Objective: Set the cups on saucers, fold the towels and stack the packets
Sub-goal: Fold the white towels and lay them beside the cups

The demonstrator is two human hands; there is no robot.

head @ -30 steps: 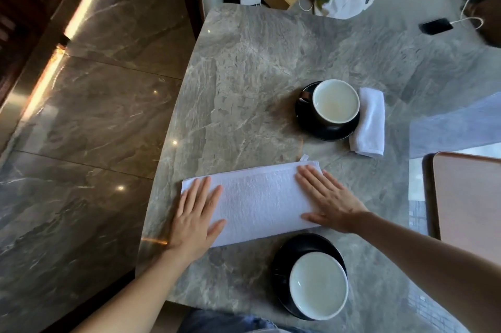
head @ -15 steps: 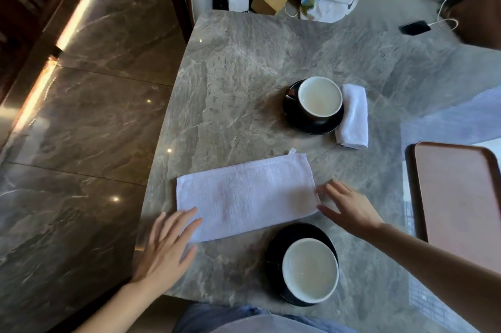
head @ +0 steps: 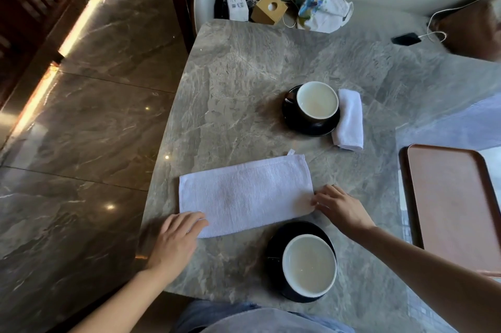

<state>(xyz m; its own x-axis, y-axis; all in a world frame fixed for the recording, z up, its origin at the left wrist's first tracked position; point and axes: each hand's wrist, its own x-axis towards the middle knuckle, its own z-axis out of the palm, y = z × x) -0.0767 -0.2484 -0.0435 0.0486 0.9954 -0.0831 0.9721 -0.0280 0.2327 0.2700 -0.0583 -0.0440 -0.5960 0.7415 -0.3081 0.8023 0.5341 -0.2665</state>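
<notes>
A white towel (head: 245,193), folded into a long strip, lies flat on the grey marble table (head: 244,88). My left hand (head: 174,240) touches its near left corner with curled fingers. My right hand (head: 340,206) pinches its near right corner. A black cup with a white inside (head: 309,263) stands on a black saucer (head: 276,240) close to me. A second cup (head: 317,100) sits on its saucer (head: 310,129) farther off, and a folded white towel (head: 349,119) lies against it on the right. No packets show.
A brown tray (head: 455,205) lies at the table's right edge. At the far end a chair holds bags (head: 322,4), a small wooden box (head: 268,8) and a cable. A black phone (head: 405,39) lies at the far right. The table's left edge drops to a polished floor (head: 81,129).
Both hands have slid off the top of the towel to its near corners; the left hand pulled back, then returned to the corner. The towel lies as before.
</notes>
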